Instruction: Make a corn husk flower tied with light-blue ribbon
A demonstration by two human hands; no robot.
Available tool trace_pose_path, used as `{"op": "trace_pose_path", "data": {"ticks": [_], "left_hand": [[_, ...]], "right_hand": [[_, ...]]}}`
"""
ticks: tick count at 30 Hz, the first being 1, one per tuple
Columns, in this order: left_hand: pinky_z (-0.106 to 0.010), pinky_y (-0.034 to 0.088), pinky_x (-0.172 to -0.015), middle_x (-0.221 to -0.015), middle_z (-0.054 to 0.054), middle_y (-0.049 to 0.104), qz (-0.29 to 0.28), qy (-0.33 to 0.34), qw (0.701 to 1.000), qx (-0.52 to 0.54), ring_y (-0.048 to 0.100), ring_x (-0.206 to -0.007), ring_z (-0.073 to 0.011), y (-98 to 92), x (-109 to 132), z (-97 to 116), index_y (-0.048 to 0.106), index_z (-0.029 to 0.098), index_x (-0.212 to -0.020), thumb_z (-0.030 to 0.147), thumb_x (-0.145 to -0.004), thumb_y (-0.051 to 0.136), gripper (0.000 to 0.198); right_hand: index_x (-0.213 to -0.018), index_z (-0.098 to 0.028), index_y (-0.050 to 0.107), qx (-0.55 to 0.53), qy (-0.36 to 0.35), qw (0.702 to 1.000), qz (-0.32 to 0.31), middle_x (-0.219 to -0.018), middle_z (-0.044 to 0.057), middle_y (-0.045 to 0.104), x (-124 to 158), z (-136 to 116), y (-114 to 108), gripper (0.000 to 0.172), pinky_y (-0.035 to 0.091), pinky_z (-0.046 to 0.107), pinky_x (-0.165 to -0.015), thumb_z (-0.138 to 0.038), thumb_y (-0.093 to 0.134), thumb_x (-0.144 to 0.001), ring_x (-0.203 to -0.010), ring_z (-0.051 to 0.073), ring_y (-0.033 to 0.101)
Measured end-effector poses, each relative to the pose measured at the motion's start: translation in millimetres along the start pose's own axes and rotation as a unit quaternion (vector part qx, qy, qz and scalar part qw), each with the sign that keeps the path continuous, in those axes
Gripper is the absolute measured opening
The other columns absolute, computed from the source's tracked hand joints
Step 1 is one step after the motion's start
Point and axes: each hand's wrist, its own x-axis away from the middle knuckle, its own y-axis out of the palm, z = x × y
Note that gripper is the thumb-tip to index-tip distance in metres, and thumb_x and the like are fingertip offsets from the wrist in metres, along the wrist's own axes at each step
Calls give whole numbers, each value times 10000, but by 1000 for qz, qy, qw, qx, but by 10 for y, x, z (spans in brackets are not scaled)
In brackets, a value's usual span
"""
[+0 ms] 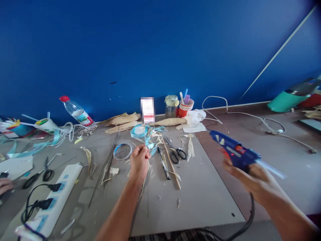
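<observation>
My right hand [250,175] is wrapped round the handle of a blue hot glue gun [230,147], raised over the right side of the table. A clear glue stick [272,169] juts from its back end, and its nozzle points left. Near the middle, my left hand [139,159] pinches a looped light blue ribbon [151,146]; a thin wire hangs below the fingers. Beyond it lies a ribbon roll [138,131]. A tape roll [122,151] rests left of my left hand. To its right are a black pen [164,164], a thin wooden stick [172,164] and black-handled scissors [178,155].
A white power strip [66,180] with black plugs lies at left, near more scissors [42,174] and another person's hand [5,185]. Along the blue wall stand a tilted bottle [77,112], a jar [172,105] and paper cups [186,107]. A white cable [250,115] runs right.
</observation>
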Motion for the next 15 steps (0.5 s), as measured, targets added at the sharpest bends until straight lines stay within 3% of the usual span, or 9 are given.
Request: {"op": "trace_pose_path", "data": {"ticks": [3, 6, 9, 15], "left_hand": [[-208, 337, -501, -488, 63, 453, 0, -1, 1000, 5, 397, -455, -46, 7, 7, -1, 560, 148, -679, 221, -554, 726, 221], [-213, 336, -500, -494, 62, 454, 4, 0, 1000, 1, 383, -447, -44, 7, -3, -2, 549, 151, -675, 231, -545, 729, 236], [-215, 335, -502, -499, 62, 449, 11, 5, 1000, -10, 381, -447, -45, 0, -19, 1, 543, 154, -685, 236, -566, 712, 223], [-214, 355, -525, -512, 59, 452, 10, 1, 1000, -21, 384, -459, -45, -10, -15, 34, 557, 145, -705, 229, -620, 678, 170]], "right_hand": [[-848, -190, 622, -33, 41, 986, -157, -684, 34, 602, -9, -246, 361, 303, 452, 290, -547, -447, 646, -688, -606, 179, 560], [-869, -179, 589, -68, -36, 959, -272, -831, 43, 584, -66, -435, 725, 260, 446, 264, -589, -398, 621, -732, -658, 146, 543], [-886, -167, 583, -81, -95, 949, -291, -899, 45, 552, -147, -536, 1000, 235, 428, 247, -603, -350, 613, -743, -671, 122, 514], [-864, -162, 558, -115, -67, 954, -269, -671, -16, 501, -242, -485, 1351, 187, 375, 226, -531, -326, 568, -774, -572, 100, 421]]}}
